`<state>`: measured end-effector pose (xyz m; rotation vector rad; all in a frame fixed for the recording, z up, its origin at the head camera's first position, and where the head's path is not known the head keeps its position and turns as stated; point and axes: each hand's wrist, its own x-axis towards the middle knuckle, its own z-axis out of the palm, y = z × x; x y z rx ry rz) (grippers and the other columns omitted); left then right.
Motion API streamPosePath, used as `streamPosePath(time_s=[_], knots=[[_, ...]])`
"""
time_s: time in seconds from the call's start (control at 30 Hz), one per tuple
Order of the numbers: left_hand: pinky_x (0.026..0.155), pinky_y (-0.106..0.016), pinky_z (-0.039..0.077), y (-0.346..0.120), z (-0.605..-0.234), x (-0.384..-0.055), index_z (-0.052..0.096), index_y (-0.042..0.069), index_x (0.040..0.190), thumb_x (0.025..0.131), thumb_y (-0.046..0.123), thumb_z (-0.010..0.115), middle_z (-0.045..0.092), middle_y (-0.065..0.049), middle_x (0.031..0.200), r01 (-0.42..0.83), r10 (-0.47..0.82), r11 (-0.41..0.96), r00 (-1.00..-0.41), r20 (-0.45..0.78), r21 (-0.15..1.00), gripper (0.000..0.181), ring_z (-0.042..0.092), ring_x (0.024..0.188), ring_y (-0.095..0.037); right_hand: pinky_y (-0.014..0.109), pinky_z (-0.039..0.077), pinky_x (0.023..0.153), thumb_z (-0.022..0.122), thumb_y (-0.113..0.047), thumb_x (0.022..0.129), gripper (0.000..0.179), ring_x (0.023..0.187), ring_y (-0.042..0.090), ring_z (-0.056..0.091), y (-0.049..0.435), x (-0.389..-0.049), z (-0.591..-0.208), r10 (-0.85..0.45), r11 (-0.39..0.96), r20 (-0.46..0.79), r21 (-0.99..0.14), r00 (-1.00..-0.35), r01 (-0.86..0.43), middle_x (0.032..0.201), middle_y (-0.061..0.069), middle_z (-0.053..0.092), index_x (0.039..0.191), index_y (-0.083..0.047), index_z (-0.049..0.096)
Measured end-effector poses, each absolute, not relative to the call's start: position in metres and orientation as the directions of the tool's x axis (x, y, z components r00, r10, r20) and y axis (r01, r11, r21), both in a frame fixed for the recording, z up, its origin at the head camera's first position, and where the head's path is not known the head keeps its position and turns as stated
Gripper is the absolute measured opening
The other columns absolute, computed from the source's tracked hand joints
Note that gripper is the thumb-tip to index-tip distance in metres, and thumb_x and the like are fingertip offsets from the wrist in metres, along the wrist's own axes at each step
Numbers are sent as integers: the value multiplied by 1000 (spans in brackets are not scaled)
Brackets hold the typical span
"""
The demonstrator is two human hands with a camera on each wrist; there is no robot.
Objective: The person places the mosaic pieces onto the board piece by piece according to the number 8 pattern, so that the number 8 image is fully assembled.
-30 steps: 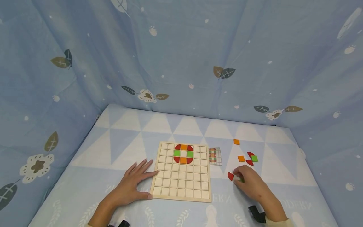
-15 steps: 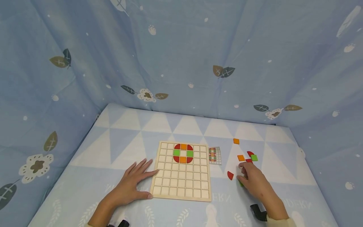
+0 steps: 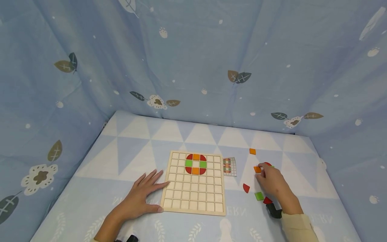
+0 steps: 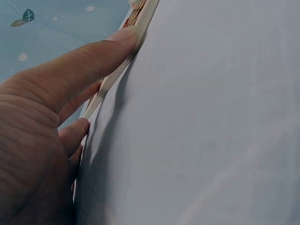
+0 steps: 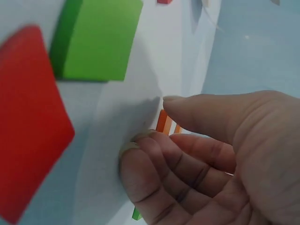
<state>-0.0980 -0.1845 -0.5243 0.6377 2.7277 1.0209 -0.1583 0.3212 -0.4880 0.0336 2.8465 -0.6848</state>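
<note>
My left hand (image 3: pixel 143 192) rests at the left edge of the pale wooden grid board (image 3: pixel 193 195), fingers spread and thumb touching the near corner. In the left wrist view, the thumb (image 4: pixel 103 56) lies along the board's edge. Over at the right, my right hand (image 3: pixel 273 183) is low over the cloth with bent fingers. Its fingertips are beside a flat orange square tile (image 3: pixel 257 169), which shows between thumb and fingers in the right wrist view. A green square tile (image 3: pixel 259 196) and a red quarter-round tile (image 3: pixel 267 200) lie below that hand. The tiles behind it are partly hidden.
Red, orange and green tiles (image 3: pixel 196 171) form a ring in the board's upper cells. A small pattern card (image 3: pixel 229 167) lies against the board's right edge. Another red quarter-round tile (image 3: pixel 246 188) and an orange tile (image 3: pixel 252 151) lie on the cloth. Blue curtains (image 3: pixel 193 67) surround the table.
My right hand has moved away from me to the orange tile, uncovering the green tile and a red quarter-round tile. My left hand stays at the board.
</note>
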Motion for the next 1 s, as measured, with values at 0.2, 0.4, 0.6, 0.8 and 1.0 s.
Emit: streamPosePath(time_s=[0.2,0.4,0.6,0.8,1.0], knots=[[123,-59,4,-185,-527,-98,59,34,150,75,62,83,29,-1,171,358,454,663,-891,28,657,84,17,158,-35,33,44,63,72,-8,97,37,73,23,51,323,-166,-491,-3,896,-202,-436,-979,87,79,7,52,127,9,59],[123,-58,4,-186,-528,-99,59,34,150,74,64,82,30,-1,171,365,452,669,-891,35,647,85,17,158,-35,34,46,66,71,-10,97,23,78,24,53,326,-170,-491,21,887,-227,-445,-974,123,83,7,56,112,5,61],[123,-56,4,-186,-528,-98,59,33,150,75,64,82,30,-1,171,374,458,666,-888,41,645,85,18,158,-36,34,47,66,73,-13,96,24,77,23,53,328,-171,-490,31,872,-280,-462,-960,163,84,7,57,106,2,58],[123,-57,4,-187,-529,-98,59,33,150,75,63,82,29,-1,171,378,462,666,-886,42,644,85,18,158,-35,34,50,68,75,-12,94,24,78,23,54,330,-170,-491,28,862,-271,-480,-962,160,86,7,60,104,1,58],[123,-57,4,-187,-529,-98,59,34,150,75,64,82,29,-1,171,370,456,674,-889,35,639,84,18,158,-35,33,50,67,75,-10,94,18,77,23,55,327,-165,-490,0,848,-212,-518,-977,112,84,6,61,100,-1,61]])
